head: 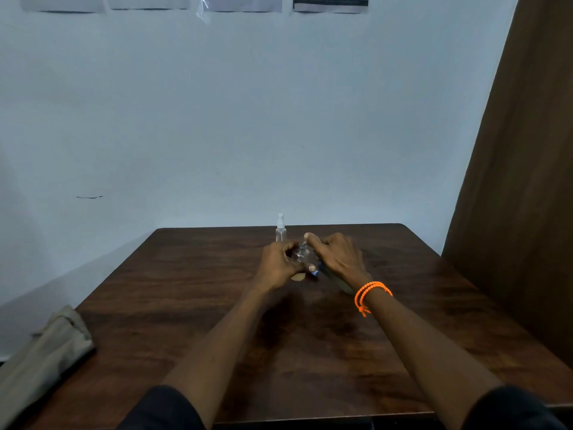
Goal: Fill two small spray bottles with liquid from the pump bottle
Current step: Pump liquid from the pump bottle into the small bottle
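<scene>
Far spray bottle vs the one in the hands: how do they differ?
The far bottle stands free and upright near the table's back edge; the held bottle sits nearer, in the left hand's grip. The far bottle wears its white spray cap; at the held bottle's top the right hand pinches something, too blurred to tell whether it is a cap. Both are small and clear.

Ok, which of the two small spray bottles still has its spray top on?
The spray bottle standing alone at the table's far edge; the other bottle sits between both hands.
</scene>
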A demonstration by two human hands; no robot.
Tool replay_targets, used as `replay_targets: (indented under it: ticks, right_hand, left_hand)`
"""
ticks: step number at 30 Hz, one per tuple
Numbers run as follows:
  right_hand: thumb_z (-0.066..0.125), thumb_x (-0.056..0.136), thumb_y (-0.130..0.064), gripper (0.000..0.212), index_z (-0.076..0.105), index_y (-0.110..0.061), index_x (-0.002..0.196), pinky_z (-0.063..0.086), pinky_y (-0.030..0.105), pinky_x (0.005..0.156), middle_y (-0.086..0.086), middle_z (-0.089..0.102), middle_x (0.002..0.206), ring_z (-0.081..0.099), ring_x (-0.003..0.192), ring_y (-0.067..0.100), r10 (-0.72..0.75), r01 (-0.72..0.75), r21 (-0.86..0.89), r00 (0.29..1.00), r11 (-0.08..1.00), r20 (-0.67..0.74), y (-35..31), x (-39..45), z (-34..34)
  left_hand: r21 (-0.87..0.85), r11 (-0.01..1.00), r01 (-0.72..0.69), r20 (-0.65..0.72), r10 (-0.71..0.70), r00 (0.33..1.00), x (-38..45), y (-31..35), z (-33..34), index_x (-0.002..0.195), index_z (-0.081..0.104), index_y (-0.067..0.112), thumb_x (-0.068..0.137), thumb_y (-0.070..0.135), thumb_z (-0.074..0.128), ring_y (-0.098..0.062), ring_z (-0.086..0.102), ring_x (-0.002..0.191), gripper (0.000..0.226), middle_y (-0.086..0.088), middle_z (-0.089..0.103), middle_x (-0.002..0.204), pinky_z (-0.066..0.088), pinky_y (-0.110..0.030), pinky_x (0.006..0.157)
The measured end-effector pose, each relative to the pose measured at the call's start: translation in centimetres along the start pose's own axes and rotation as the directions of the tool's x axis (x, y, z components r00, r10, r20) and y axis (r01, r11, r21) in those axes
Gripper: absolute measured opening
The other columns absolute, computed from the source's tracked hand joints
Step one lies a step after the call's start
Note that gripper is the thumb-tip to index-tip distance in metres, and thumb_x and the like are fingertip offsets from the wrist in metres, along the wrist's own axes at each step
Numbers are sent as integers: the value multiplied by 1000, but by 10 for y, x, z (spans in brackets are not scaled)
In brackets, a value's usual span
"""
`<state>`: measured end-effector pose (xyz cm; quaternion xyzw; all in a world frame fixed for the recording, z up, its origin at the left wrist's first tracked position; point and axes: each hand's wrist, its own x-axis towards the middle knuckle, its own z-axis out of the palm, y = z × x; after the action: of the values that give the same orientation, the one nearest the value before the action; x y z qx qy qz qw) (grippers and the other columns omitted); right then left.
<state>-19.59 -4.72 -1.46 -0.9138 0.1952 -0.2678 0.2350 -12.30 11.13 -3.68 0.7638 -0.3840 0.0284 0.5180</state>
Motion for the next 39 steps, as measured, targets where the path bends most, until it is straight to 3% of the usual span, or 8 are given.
replay_targets:
  ticks: [3, 7, 13, 18, 27, 32, 36, 39]
  right_hand:
    - [47, 92, -69, 77, 64, 1, 66, 36, 33, 53, 12, 64, 56, 64, 63, 31, -10, 10, -15, 1000, 1000, -24, -2, -1, 2]
    - [42, 86, -66, 73, 65, -1, 64, 41, 36, 57, 13, 67, 58, 65, 65, 33, -9, 10, 24, 999, 1000, -45, -1, -1, 2]
    - [43, 90, -74, 81, 64, 0, 63, 46, 37, 59, 12, 65, 55, 65, 62, 30, -20, 20, 0, 999, 1000, -40, 0, 1, 4]
    - [44, 88, -62, 63, 62, -9, 61, 30, 32, 51, 9, 63, 56, 64, 64, 31, -40, 41, -33, 999, 999, 5, 0, 3, 0]
    - [46, 90, -59, 65, 62, -1, 64, 29, 33, 51, 12, 62, 55, 63, 62, 32, -26, 26, -4, 999, 1000, -26, 1, 4, 5]
    - [42, 94, -75, 81, 68, -3, 66, 40, 34, 57, 11, 66, 57, 64, 62, 27, -35, 35, -10, 999, 999, 6, 1, 5, 5]
    - [39, 83, -59, 62, 59, -2, 68, 22, 32, 49, 13, 58, 55, 54, 55, 28, -71, 69, -61, 997, 996, -32, 2, 2, 4]
    - [38, 84, -65, 65, 66, -8, 72, 29, 32, 52, 8, 63, 59, 58, 60, 26, -57, 58, -45, 998, 997, 14, 4, 4, 1]
  left_hand:
    - [-10, 1000, -1, 6, 1, 1000, -1, -2, -2, 92, 73, 19, 63, 15, 97, 13, 60, 65, 38, 16, 69, 75, 41, -7, 61]
    - [13, 1000, -7, -8, 7, 1000, 0, 0, 1, 110, 77, 13, 62, 19, 99, 13, 65, 77, 53, 10, 76, 91, 46, -6, 68]
    - [7, 999, -34, -10, 34, 999, 3, -2, -4, 106, 79, 15, 62, 17, 98, 14, 62, 70, 48, 15, 74, 82, 44, -10, 67]
    - [-5, 999, -39, -15, 39, 999, 2, 1, -1, 107, 79, 15, 61, 13, 98, 15, 64, 71, 50, 16, 74, 84, 47, -8, 67]
    - [-4, 999, -42, 2, 42, 999, 3, 0, -1, 110, 78, 11, 63, 11, 97, 12, 65, 69, 50, 11, 75, 87, 45, -7, 64]
    - [17, 999, -26, -20, 27, 999, 4, -6, -5, 110, 78, 12, 62, 17, 98, 13, 65, 76, 53, 12, 75, 90, 48, -10, 70]
    - [17, 999, -44, 7, 44, 999, 3, -1, -2, 108, 78, 11, 62, 15, 98, 16, 62, 71, 50, 16, 72, 84, 43, -6, 67]
    - [4, 999, -33, -7, 33, 999, 4, 3, -1, 112, 78, 9, 62, 15, 98, 17, 63, 72, 54, 16, 72, 85, 44, -4, 66]
